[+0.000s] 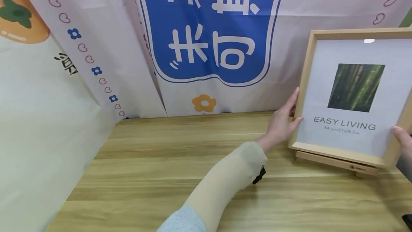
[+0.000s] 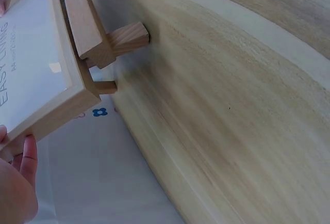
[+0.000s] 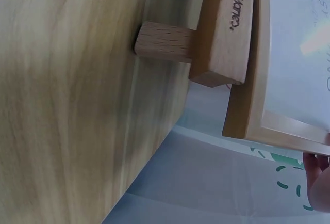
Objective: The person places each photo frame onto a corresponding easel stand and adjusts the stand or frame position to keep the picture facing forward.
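A light wooden picture frame [image 1: 338, 153] stands upright at the right of the head view, leaning back slightly. Behind its glass is a white sheet with a bamboo photo [image 1: 356, 87] and the words "EASY LIVING". Its lower edge sits at the ledge of a small wooden easel [image 3: 224, 33], which bears a dark logo. My left hand [image 1: 281, 122] grips the frame's left side, thumb toward the front and some fingers hidden behind. On the opposite side, my right hand [image 1: 405, 142] holds the frame with its thumb on the front, partly cut off by the view's edge.
The easel's feet [image 2: 129, 38] stand on a wood-grain table [image 1: 154, 174]. A white printed cloth [image 1: 206, 99] with a blue sign hangs along the back, and a pale sheet [image 1: 48, 135] covers the left side. A dark object [image 1: 408, 221] lies at the lower right corner.
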The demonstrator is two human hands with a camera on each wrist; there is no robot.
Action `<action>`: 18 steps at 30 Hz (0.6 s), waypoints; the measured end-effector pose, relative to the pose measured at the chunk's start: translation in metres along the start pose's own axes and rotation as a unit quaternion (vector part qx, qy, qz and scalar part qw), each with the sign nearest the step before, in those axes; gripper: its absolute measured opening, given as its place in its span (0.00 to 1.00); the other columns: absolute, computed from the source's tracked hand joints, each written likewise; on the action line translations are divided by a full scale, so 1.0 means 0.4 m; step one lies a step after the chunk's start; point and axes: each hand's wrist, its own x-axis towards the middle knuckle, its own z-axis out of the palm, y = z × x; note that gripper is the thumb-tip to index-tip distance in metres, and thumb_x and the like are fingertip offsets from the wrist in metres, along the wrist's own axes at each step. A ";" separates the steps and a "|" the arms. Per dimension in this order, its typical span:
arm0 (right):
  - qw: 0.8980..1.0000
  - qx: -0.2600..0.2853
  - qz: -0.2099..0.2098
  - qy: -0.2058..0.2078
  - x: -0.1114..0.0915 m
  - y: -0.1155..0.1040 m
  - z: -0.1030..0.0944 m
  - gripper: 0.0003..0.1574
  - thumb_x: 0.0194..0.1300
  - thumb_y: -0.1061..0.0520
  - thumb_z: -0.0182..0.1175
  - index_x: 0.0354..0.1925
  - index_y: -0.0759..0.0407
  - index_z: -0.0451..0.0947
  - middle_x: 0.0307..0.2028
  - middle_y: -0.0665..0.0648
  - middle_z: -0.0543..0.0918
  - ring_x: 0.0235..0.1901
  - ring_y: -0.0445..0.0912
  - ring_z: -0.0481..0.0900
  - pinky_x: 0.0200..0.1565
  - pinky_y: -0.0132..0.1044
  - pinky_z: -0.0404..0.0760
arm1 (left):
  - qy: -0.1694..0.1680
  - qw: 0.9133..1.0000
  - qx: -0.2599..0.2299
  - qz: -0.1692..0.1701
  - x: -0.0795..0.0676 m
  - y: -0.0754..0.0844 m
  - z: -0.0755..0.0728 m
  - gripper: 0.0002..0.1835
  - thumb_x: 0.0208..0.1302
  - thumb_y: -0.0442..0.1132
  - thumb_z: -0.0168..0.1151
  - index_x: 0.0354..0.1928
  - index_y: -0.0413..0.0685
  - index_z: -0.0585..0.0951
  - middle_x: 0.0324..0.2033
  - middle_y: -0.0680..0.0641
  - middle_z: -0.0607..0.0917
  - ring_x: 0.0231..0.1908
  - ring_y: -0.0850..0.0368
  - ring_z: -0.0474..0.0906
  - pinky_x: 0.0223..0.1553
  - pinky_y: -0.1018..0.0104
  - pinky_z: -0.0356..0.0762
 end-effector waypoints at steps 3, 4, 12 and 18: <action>1.000 0.004 0.005 0.002 0.002 -0.002 0.004 0.29 0.64 0.63 0.48 0.63 0.51 0.58 0.35 0.30 0.64 0.35 0.24 0.65 0.35 0.12 0.64 | -0.004 1.000 -0.003 -0.011 -0.002 0.003 0.001 0.49 0.56 0.40 0.63 0.68 0.72 0.40 0.53 0.58 0.73 0.37 0.70 0.73 0.31 0.84 0.69; 1.000 0.006 0.006 -0.001 0.003 0.002 0.004 0.29 0.65 0.63 0.48 0.63 0.50 0.57 0.37 0.31 0.64 0.38 0.25 0.65 0.37 0.12 0.63 | -0.003 1.000 0.000 -0.015 -0.003 0.004 0.001 0.49 0.56 0.40 0.63 0.68 0.72 0.40 0.52 0.58 0.74 0.37 0.71 0.73 0.30 0.84 0.69; 0.998 0.056 -0.004 -0.022 0.029 0.046 0.017 0.30 0.65 0.61 0.48 0.64 0.48 0.55 0.48 0.36 0.66 0.51 0.30 0.63 0.46 0.12 0.61 | 0.011 0.999 0.005 -0.030 -0.002 -0.001 0.002 0.49 0.56 0.41 0.62 0.68 0.74 0.39 0.55 0.59 0.72 0.35 0.70 0.73 0.25 0.83 0.68; 0.996 0.087 -0.006 -0.009 -0.001 -0.015 0.032 0.32 0.63 0.67 0.48 0.64 0.52 0.57 0.47 0.38 0.67 0.51 0.32 0.65 0.44 0.12 0.63 | 0.008 0.999 -0.014 -0.048 -0.011 -0.018 -0.007 0.47 0.58 0.44 0.61 0.66 0.80 0.39 0.57 0.63 0.69 0.39 0.70 0.73 0.30 0.81 0.70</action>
